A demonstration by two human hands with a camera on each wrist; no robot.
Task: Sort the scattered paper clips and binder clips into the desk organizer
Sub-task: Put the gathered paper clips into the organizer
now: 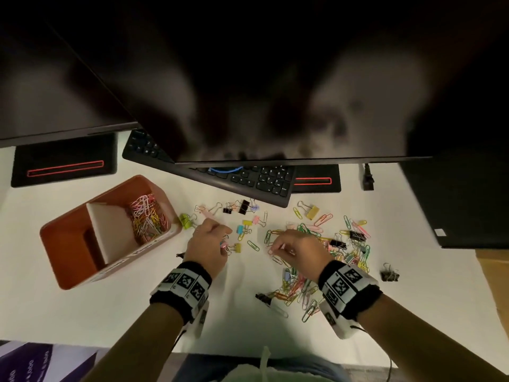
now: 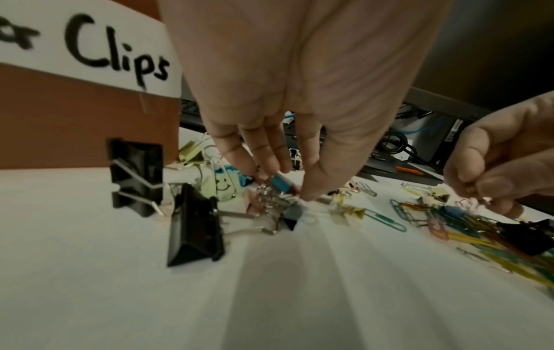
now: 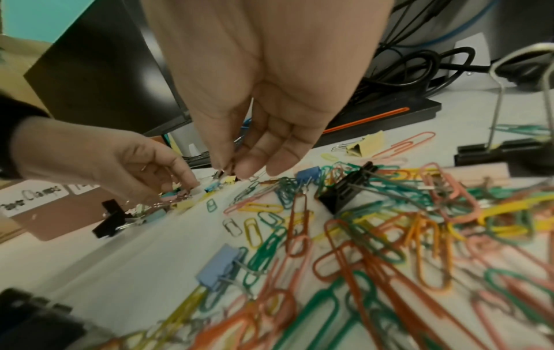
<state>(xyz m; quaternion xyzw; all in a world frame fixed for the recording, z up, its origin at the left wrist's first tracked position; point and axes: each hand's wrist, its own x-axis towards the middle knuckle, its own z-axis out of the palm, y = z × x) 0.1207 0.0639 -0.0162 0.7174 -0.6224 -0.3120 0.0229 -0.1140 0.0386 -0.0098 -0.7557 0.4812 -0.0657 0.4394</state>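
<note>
An orange desk organizer stands at the left, with coloured paper clips in its right compartment. My left hand is down among small binder clips just right of it. Its fingertips pinch a blue binder clip with silver handles. My right hand hovers at the left edge of a big pile of paper clips and pinches a pink paper clip. Its fingertips point down at the desk. More binder clips lie near the keyboard.
A black keyboard and two monitors on black bases line the back. A black box sits at the right, with a lone black binder clip before it. Large black binder clips stand beside the organizer.
</note>
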